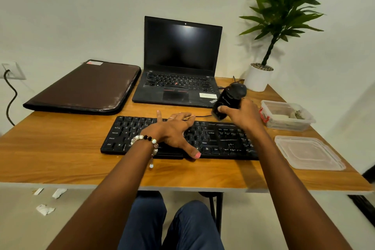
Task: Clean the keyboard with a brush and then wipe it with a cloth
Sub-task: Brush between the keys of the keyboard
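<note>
A black keyboard (223,140) lies along the near middle of the wooden table (60,154). My left hand (174,132) rests flat across its middle with the fingers spread; the thumb reaches the front edge and the fingertips the far edge. My right hand (241,114) is raised over the keyboard's far right corner, closed around a black mouse (229,97) with a cable. I see no brush or cloth in the open.
An open black laptop (180,63) stands behind the keyboard, with a brown sleeve (85,87) to its left. At the right sit a clear plastic box (288,115) with pale contents, its lid (308,152) and a potted plant (259,77).
</note>
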The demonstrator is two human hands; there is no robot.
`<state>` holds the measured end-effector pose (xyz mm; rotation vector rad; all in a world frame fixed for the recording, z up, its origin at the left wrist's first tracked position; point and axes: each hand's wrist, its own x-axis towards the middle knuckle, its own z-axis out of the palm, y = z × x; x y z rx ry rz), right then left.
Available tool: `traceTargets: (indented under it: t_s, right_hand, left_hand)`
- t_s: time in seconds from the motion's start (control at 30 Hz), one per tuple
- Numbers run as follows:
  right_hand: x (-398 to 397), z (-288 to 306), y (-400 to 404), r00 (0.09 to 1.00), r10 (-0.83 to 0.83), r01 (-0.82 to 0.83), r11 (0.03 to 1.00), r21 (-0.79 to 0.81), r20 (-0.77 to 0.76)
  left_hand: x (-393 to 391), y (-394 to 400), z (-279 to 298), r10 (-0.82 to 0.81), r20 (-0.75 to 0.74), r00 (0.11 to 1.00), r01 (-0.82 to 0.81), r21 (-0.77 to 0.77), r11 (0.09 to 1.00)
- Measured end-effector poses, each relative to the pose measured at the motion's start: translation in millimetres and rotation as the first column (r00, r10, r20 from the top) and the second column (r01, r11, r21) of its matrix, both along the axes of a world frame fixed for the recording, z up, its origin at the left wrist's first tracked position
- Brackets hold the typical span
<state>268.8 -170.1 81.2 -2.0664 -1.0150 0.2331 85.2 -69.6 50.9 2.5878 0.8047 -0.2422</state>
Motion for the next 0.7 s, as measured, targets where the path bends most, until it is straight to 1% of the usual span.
traceTargets:
  t_s: [0.03, 0.07, 0.1, 0.17, 0.23, 0.3, 0.33, 0.37, 0.4, 0.43, 0.47, 0.5, 0.57, 0.63, 0.67, 0.7]
  right_hand:
    - [-1, -1, 2, 0.994, 0.024, -0.020, 0.999, 0.036, -0.103]
    - [-3, -2, 3, 0.985, 0.045, -0.039, 0.998, 0.040, -0.166]
    - [-2, -5, 4, 0.982, 0.058, -0.058, 0.998, 0.006, -0.181]
    - [2, -7, 3, 0.995, 0.026, -0.035, 0.995, -0.089, -0.096]
    - [11, -6, 3, 0.996, -0.046, 0.059, 0.984, -0.170, 0.079]
    - [15, -4, 3, 0.965, -0.065, 0.120, 0.971, -0.207, 0.254]
    - [13, -3, 3, 0.952, -0.052, 0.116, 0.973, -0.198, 0.302]
    - [9, -3, 4, 0.958, -0.031, 0.086, 0.980, -0.182, 0.284]
    - [5, -5, 6, 0.979, 0.001, 0.029, 0.989, -0.145, 0.205]
    - [1, -9, 9, 0.995, 0.037, -0.028, 0.995, -0.098, 0.088]
    - [-2, -12, 11, 0.998, 0.055, -0.056, 0.997, -0.051, -0.006]
    - [-3, -16, 13, 0.998, 0.044, -0.045, 0.998, -0.036, -0.036]
    - [-2, -20, 14, 0.999, -0.033, 0.035, 0.997, -0.071, 0.029]
    - [1, -19, 12, 0.978, -0.096, 0.124, 0.981, -0.146, 0.188]
    - [1, -17, 11, 0.954, -0.103, 0.156, 0.972, -0.176, 0.280]
    - [0, -16, 10, 0.937, -0.096, 0.167, 0.968, -0.190, 0.336]
  left_hand:
    - [6, -2, 0, -0.012, 0.008, 1.000, 0.012, -0.001, 1.000]
    - [11, -4, -1, -0.022, 0.014, 1.000, 0.022, 0.002, 1.000]
    - [16, -5, -3, -0.029, 0.016, 0.999, 0.029, 0.006, 1.000]
    - [23, -4, -6, -0.033, 0.005, 0.999, 0.033, 0.020, 0.999]
    - [25, -2, -11, -0.031, -0.003, 1.000, 0.031, 0.040, 0.999]
    - [25, -1, -14, -0.033, -0.004, 0.999, 0.033, 0.059, 0.998]
    - [26, 0, -15, -0.033, -0.004, 0.999, 0.034, 0.062, 0.997]
    - [26, 0, -16, -0.034, -0.005, 0.999, 0.035, 0.063, 0.997]
    - [26, 0, -16, -0.035, -0.006, 0.999, 0.035, 0.061, 0.997]
    - [27, 1, -16, -0.035, -0.007, 0.999, 0.036, 0.059, 0.998]
    - [27, 1, -17, -0.035, -0.006, 0.999, 0.036, 0.059, 0.998]
    - [27, 2, -17, -0.034, -0.003, 0.999, 0.034, 0.060, 0.998]
    - [26, 1, -19, -0.029, 0.003, 1.000, 0.029, 0.059, 0.998]
    - [25, 2, -20, -0.030, 0.007, 1.000, 0.030, 0.061, 0.998]
    - [25, 2, -21, -0.031, 0.008, 0.999, 0.031, 0.061, 0.998]
    - [26, 3, -21, -0.032, 0.009, 0.999, 0.032, 0.062, 0.998]
